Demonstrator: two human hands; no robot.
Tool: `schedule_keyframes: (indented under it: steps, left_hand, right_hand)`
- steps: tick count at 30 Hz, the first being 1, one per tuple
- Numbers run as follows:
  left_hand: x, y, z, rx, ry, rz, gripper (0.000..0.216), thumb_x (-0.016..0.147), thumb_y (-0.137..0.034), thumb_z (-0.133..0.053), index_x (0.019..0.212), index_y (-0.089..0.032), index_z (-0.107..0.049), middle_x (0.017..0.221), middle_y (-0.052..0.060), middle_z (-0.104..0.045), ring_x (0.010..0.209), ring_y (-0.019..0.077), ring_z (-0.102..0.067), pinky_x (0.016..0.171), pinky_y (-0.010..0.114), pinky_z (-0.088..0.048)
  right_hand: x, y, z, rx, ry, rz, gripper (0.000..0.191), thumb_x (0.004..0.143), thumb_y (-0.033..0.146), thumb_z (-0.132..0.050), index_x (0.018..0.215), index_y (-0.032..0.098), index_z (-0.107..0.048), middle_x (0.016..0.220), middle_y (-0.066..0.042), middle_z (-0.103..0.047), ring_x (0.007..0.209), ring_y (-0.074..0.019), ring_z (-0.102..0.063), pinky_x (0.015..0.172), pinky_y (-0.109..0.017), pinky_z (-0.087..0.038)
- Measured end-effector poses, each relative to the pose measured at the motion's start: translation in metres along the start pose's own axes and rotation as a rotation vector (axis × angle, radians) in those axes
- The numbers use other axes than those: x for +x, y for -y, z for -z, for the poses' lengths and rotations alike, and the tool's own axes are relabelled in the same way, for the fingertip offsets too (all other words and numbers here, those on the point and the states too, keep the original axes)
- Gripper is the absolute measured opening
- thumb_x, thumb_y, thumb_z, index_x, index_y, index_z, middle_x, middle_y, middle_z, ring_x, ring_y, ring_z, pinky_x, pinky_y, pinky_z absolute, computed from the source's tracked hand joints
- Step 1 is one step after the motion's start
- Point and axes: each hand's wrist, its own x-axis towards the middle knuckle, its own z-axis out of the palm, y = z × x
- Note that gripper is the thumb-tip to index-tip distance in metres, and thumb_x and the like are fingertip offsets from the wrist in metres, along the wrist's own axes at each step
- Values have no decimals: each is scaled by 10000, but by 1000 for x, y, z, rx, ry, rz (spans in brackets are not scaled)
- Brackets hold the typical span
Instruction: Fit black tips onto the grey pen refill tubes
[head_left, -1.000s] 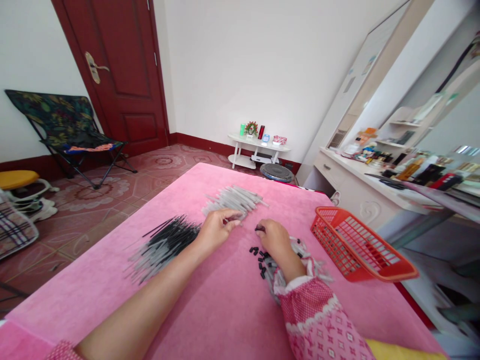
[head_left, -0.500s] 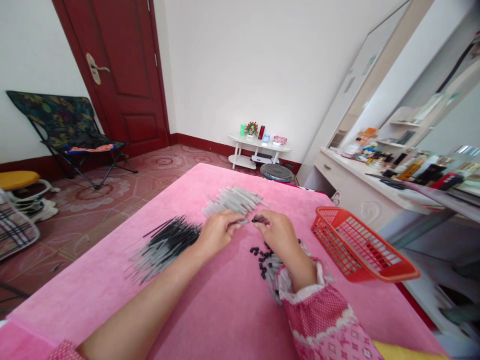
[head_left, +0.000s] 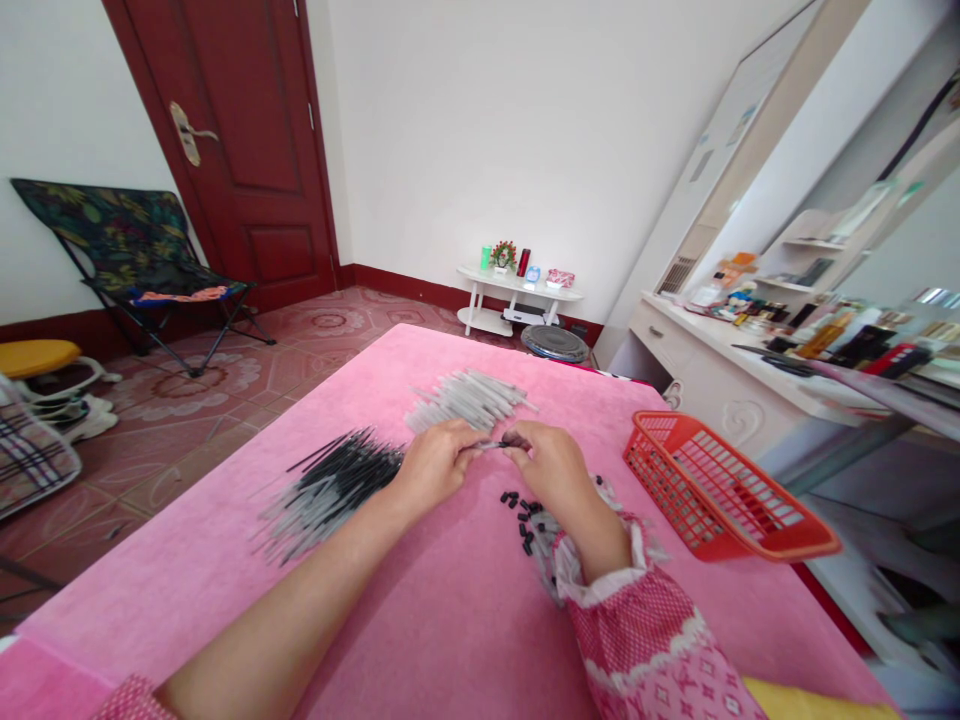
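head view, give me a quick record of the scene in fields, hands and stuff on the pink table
left hand: pinches a thin grey tube at its end
right hand: holds a small black cap against the tube's tip
between hands: fingertips nearly meet over the pink table
grey tubes pile: beyond the hands
black-tipped pile: by the left hand
loose black caps: under the right wrist
red basket: to the right

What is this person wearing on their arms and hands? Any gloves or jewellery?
No gloves, and no rings or watch show on the left hand or right hand. The right sleeve is pink, patterned with small white motifs, with a white scalloped trim at the cuff. The left sleeve matches but is pushed up, leaving the forearm bare.
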Motion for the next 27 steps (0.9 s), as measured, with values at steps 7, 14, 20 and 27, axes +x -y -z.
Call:
schedule_keyframes:
  steps: [7, 14, 20, 27]
  left_hand:
    - [0, 2, -1, -4, 16, 8, 319, 770, -107, -521, 1015, -238, -680, 792, 50, -623, 764, 177, -566, 672, 268, -413]
    - [0, 2, -4, -80, -39, -5, 280, 787, -130, -526, 999, -219, -685, 805, 53, -630, 779, 177, -565, 685, 270, -425]
    - [0, -3, -3, -91, -53, -31, 282, 805, -135, -514, 1002, -236, -688, 832, 58, -639, 809, 181, -572, 732, 286, -437]
    - [0, -1, -2, -138, -99, 14, 245, 801, -143, -534, 971, -222, -692, 857, 57, -646, 809, 174, -573, 728, 282, -439]
  right_hand:
    - [1, -1, -3, 27, -5, 18, 156, 760, 169, -568, 859, 222, -676, 886, -33, -698, 841, -182, -626, 753, -263, -434]
    - [1, -2, -4, 65, -13, 19, 190, 775, 149, -541, 889, 226, -671, 881, -28, -692, 839, -178, -616, 746, -259, -421]
    - [-4, 5, -3, -25, -8, -9, 210, 858, 254, -454, 767, 203, -636, 745, -34, -663, 690, -162, -594, 612, -239, -360]
    - [-1, -3, -4, 191, -22, -50, 224, 846, 378, -483, 868, 197, -612, 786, -20, -654, 688, -147, -578, 607, -229, -369]
